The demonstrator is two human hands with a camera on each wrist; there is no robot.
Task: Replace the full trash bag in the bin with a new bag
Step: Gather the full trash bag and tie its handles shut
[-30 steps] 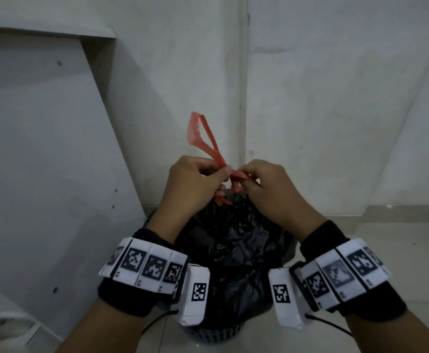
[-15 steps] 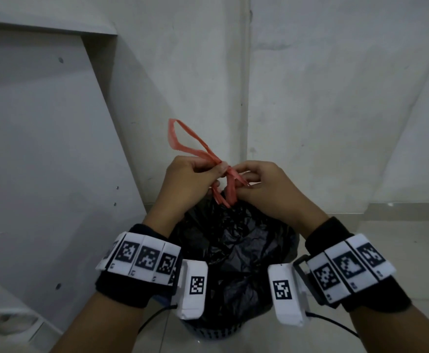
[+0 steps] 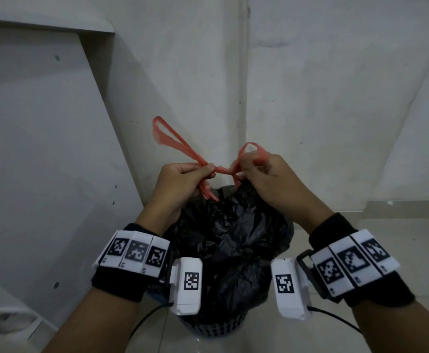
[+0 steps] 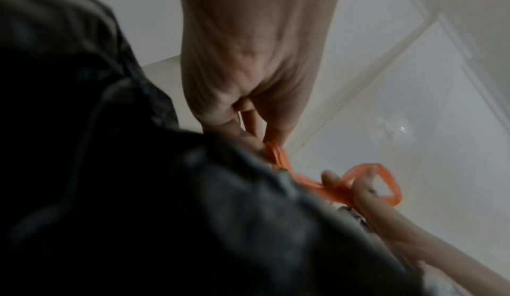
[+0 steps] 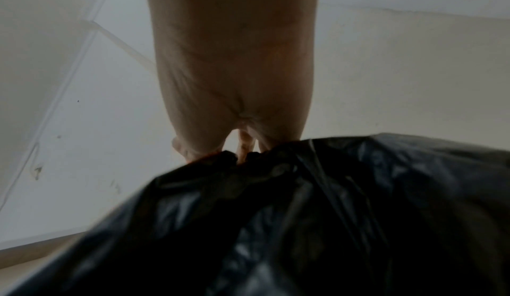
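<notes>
Against the wall [image 3: 335, 98], each hand pinches the trash bag [image 3: 233, 238]'s drawstring [image 3: 223, 170].

Both forearms reach forward side by side, each wrist wrapped in a black band carrying white marker tags. The left hand [image 3: 183, 182] is curled, thumb and fingers pinched together at the tips. The right hand [image 3: 267, 179] sits just beside it at the same height, fingers curled and pinching too. The knuckles of both hands face up, fingertips pointing toward each other.
</notes>
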